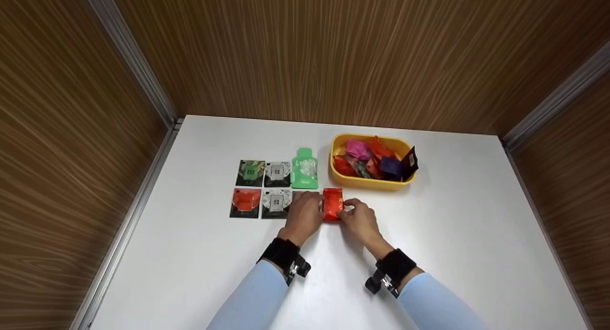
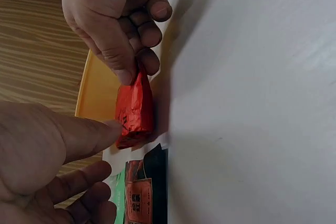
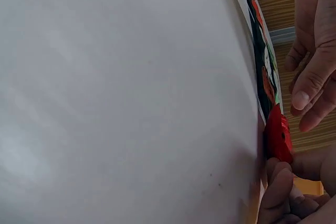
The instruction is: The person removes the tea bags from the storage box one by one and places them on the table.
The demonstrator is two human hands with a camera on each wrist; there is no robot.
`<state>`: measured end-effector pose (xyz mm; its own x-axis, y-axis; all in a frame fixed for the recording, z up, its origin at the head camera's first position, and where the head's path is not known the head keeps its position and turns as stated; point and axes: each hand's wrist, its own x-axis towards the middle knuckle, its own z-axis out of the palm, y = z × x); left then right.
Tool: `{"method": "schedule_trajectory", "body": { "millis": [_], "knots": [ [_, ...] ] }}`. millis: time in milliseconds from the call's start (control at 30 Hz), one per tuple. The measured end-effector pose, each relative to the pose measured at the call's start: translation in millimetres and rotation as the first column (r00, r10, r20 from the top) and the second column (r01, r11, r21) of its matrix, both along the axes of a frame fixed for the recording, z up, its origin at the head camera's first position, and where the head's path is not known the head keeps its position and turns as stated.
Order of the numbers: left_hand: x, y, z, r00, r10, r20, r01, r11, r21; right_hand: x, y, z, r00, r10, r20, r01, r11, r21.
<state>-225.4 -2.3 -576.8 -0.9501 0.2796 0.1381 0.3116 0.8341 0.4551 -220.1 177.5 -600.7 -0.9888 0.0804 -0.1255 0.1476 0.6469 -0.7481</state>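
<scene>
A small red foil packet lies on the white table, at the right end of the front row of packets. My right hand pinches its right edge between thumb and curled fingers; the left wrist view shows this right hand on the red packet. My left hand rests at the packet's left side, its thumb touching the packet's end and its fingers loose. It covers most of a dark packet with an orange label. In the right wrist view the red packet shows edge-on.
A yellow tray with several coloured packets stands just behind the hands. Left of them lie flat packets in two rows, with a green spouted pouch in the back row. Wood-panel walls enclose the table on three sides.
</scene>
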Motion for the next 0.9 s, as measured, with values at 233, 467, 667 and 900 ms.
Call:
{"method": "schedule_trajectory", "body": {
  "millis": [233, 467, 667, 900],
  "knots": [
    [1.2, 2.4, -1.5, 0.998, -0.017, -0.062, 0.013, 0.998, -0.064, 1.7, -7.5, 2.4, 0.999, 0.042, -0.003, -0.042, 0.999, 0.017],
    [0.6, 3.7, -4.1, 0.998, -0.020, -0.064, 0.016, 0.997, -0.073, 4.0, -8.9, -0.5, 0.999, 0.042, -0.013, -0.041, 0.997, 0.059],
    [0.7, 4.1, -4.1, 0.999, -0.020, -0.043, 0.017, 0.997, -0.079, 4.7, -8.6, -0.7, 0.999, 0.033, -0.021, -0.032, 0.997, 0.071],
    [-0.1, 4.9, -0.3, 1.000, -0.029, 0.007, 0.029, 1.000, 0.005, 3.5, -2.3, 6.0, 0.999, 0.013, -0.050, -0.011, 0.999, 0.037]
  ]
}}
